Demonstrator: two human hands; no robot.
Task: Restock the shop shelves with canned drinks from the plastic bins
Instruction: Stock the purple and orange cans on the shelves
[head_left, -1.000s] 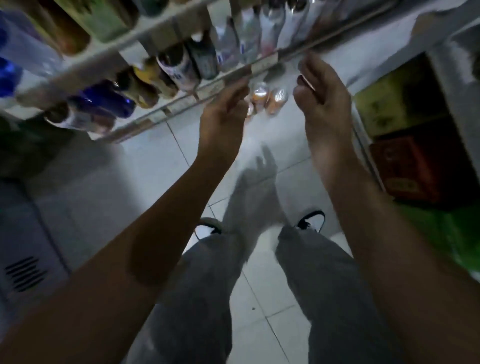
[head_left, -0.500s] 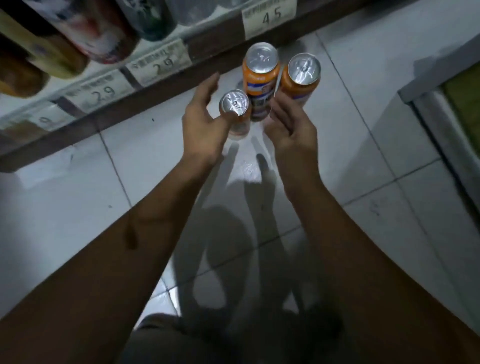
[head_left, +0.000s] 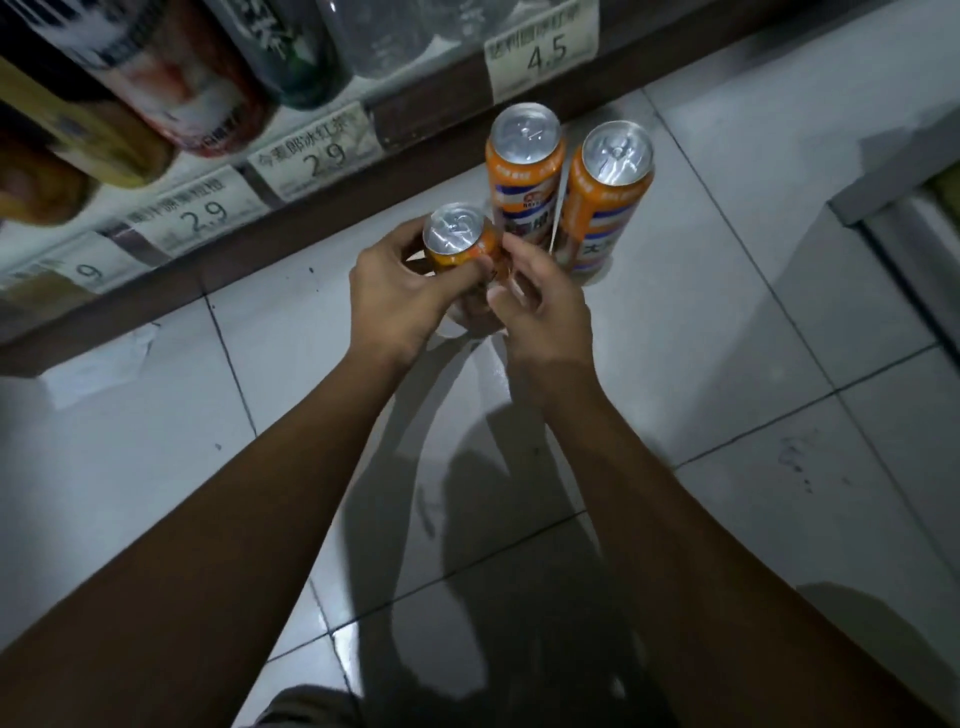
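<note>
Short can (head_left: 457, 236): orange, upright, low over the floor tiles (head_left: 727, 322); base hidden, so cannot tell if it is lifted. Left hand (head_left: 395, 296) curls round its left side; right hand (head_left: 540, 306) pinches its right side with bent fingers. Just behind, 2 taller cans, left tall can (head_left: 524, 171) and right tall can (head_left: 605, 208), stand on the tiles by the shelf base (head_left: 426, 119). Bottles (head_left: 171, 78) lie on the shelf above. Judgement: 3 cans not yet shelved; no bin in view.
</note>
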